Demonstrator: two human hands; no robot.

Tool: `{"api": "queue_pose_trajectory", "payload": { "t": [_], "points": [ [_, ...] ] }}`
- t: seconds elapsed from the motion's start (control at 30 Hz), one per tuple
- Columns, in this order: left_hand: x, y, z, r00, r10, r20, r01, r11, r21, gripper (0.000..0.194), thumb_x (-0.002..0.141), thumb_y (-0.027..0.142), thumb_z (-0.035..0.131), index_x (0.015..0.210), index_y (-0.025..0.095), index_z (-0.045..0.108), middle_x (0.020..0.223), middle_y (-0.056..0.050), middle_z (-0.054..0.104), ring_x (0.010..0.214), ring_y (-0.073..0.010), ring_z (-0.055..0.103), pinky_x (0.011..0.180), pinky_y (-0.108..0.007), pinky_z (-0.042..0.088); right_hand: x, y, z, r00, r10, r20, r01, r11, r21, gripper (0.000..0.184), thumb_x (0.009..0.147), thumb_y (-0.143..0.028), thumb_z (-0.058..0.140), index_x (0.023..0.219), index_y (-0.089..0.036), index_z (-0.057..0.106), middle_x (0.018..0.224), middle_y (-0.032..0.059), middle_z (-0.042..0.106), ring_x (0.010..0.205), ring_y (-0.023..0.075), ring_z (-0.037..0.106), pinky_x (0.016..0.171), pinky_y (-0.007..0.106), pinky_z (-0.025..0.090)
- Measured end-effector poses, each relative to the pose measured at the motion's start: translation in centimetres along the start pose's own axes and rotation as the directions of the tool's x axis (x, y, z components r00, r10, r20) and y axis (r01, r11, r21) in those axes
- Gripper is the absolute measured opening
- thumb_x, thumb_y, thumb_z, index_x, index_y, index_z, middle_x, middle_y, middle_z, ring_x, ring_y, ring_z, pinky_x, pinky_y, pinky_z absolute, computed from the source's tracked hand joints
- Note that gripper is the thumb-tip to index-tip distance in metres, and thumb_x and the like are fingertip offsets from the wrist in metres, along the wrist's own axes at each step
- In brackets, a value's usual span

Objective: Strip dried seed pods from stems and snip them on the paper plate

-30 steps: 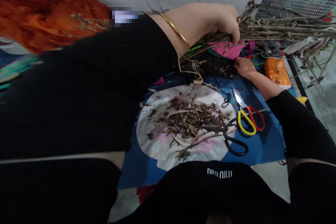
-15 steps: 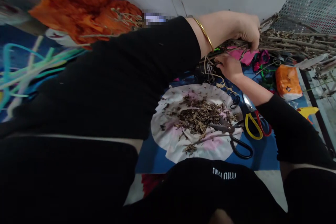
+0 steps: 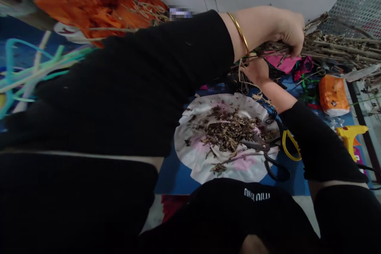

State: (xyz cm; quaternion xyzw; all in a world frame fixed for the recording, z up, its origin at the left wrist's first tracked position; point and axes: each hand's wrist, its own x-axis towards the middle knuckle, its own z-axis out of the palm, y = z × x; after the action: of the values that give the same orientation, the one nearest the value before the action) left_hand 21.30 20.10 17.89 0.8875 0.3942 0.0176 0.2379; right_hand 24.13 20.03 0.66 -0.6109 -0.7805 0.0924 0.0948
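Note:
My left hand point(image 3: 287, 33), a gold bangle point(image 3: 239, 31) on its wrist, reaches across and is closed around dried plant stems point(image 3: 339, 47) at the wall. Under that wrist is my right hand point(image 3: 256, 70), its fingers curled inward beside tangled twine point(image 3: 244, 81). The left forearm covers part of those fingers, so what they grip is hidden. Nearer me, a crumpled white-and-pink round cloth point(image 3: 193, 164) carries crumbled dry leaves point(image 3: 232, 129). Dark-handled scissors point(image 3: 263, 149) rest on its right edge.
Yellow-handled scissors point(image 3: 290, 147) lie beside my right sleeve. Farther right are an orange tissue pack point(image 3: 333, 95) and a yellow glue gun point(image 3: 353, 137). Bright pink material point(image 3: 282, 62) lies under the stems. Orange fabric point(image 3: 89, 0) and pastel tubes point(image 3: 44, 65) occupy the left.
My right hand has slid left, farther beneath my left wrist, and its sleeve now covers the red scissor handle. My left hand keeps its hold on the stems. The whole view has shifted slightly.

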Motion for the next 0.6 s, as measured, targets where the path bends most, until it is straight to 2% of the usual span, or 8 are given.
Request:
{"api": "queue_pose_trajectory", "payload": {
  "t": [0.1, 0.17, 0.23, 0.3, 0.37, 0.47, 0.6],
  "points": [
    [0.2, 0.0, 0.2, 1.0, -0.007, -0.003, 0.007, 0.999, -0.047, 0.061, 0.07, 0.023, 0.078, 0.13, 0.011, 0.076, 0.14, -0.015, 0.073, 0.131, -0.0436, 0.064, 0.109, -0.047, 0.052, -0.4, -0.1, 0.2, 0.991, 0.115, -0.069, -0.11, 0.991, 0.071, 0.031, 0.1, -0.019, 0.055, 0.125, -0.013, 0.074, 0.129, 0.0186, 0.076, 0.126, 0.0304, 0.068, 0.113, 0.047, 0.053],
    [0.5, 0.0, 0.3, 1.0, 0.006, -0.013, -0.007, 0.998, -0.058, 0.057, 0.069, 0.02, 0.079, 0.125, 0.008, 0.078, 0.132, -0.017, 0.076, 0.125, -0.0432, 0.065, 0.104, -0.047, 0.053, -0.7, 0.5, 0.0, 0.987, 0.131, -0.088, -0.121, 0.986, 0.116, 0.026, 0.099, -0.014, 0.054, 0.114, -0.014, 0.075, 0.124, 0.0173, 0.077, 0.124, 0.0282, 0.069, 0.114, 0.044, 0.052],
    [0.9, 0.0, 0.5, 0.999, 0.025, -0.025, -0.026, 0.999, -0.04, 0.051, 0.069, 0.021, 0.081, 0.119, 0.008, 0.081, 0.118, -0.015, 0.077, 0.115, -0.0402, 0.066, 0.099, -0.045, 0.054, -0.9, 1.6, -0.2, 0.975, 0.171, -0.143, -0.128, 0.955, 0.266, 0.018, 0.097, -0.013, 0.059, 0.107, -0.015, 0.074, 0.121, 0.0155, 0.078, 0.12, 0.0262, 0.07, 0.112, 0.041, 0.053],
    [1.2, 0.0, 0.5, 0.998, 0.041, -0.038, -0.042, 0.999, -0.026, 0.05, 0.066, 0.018, 0.08, 0.115, 0.004, 0.082, 0.1, -0.015, 0.072, 0.1, -0.0355, 0.065, 0.093, -0.047, 0.052, -1.4, 2.8, -0.1, 0.949, 0.252, -0.189, -0.121, 0.846, 0.519, 0.009, 0.094, -0.015, 0.066, 0.102, -0.017, 0.07, 0.109, 0.0117, 0.078, 0.104, 0.0211, 0.071, 0.099, 0.034, 0.059],
    [1.3, -0.1, 0.5, 0.998, 0.048, -0.043, -0.049, 0.998, -0.035, 0.056, 0.061, 0.014, 0.079, 0.115, -0.002, 0.081, 0.087, -0.012, 0.064, 0.085, -0.0286, 0.058, 0.087, -0.048, 0.048, -2.6, 3.7, 0.0, 0.935, 0.294, -0.196, -0.08, 0.716, 0.694, 0.007, 0.094, -0.018, 0.07, 0.1, -0.019, 0.066, 0.092, 0.005, 0.074, 0.083, 0.0146, 0.068, 0.079, 0.027, 0.06],
    [1.4, -0.1, 0.5, 0.998, 0.047, -0.05, -0.049, 0.998, -0.045, 0.062, 0.058, 0.015, 0.079, 0.117, -0.005, 0.08, 0.078, -0.007, 0.055, 0.075, -0.0204, 0.046, 0.079, -0.045, 0.04, -5.8, 4.2, -0.1, 0.945, 0.254, -0.208, 0.003, 0.627, 0.779, 0.015, 0.091, -0.023, 0.074, 0.104, -0.021, 0.067, 0.082, -0.0011, 0.069, 0.07, 0.0113, 0.063, 0.064, 0.024, 0.055],
    [1.4, -0.2, 0.6, 0.999, 0.024, -0.039, -0.026, 0.999, -0.048, 0.063, 0.059, 0.015, 0.078, 0.119, -0.003, 0.079, 0.074, -0.003, 0.047, 0.072, -0.0168, 0.037, 0.075, -0.041, 0.031, -9.8, 3.8, -1.4, 0.958, 0.225, -0.178, 0.045, 0.494, 0.868, 0.022, 0.082, -0.029, 0.078, 0.102, -0.02, 0.075, 0.084, -0.0005, 0.073, 0.07, 0.013, 0.064, 0.063, 0.028, 0.054]
  ]
}}
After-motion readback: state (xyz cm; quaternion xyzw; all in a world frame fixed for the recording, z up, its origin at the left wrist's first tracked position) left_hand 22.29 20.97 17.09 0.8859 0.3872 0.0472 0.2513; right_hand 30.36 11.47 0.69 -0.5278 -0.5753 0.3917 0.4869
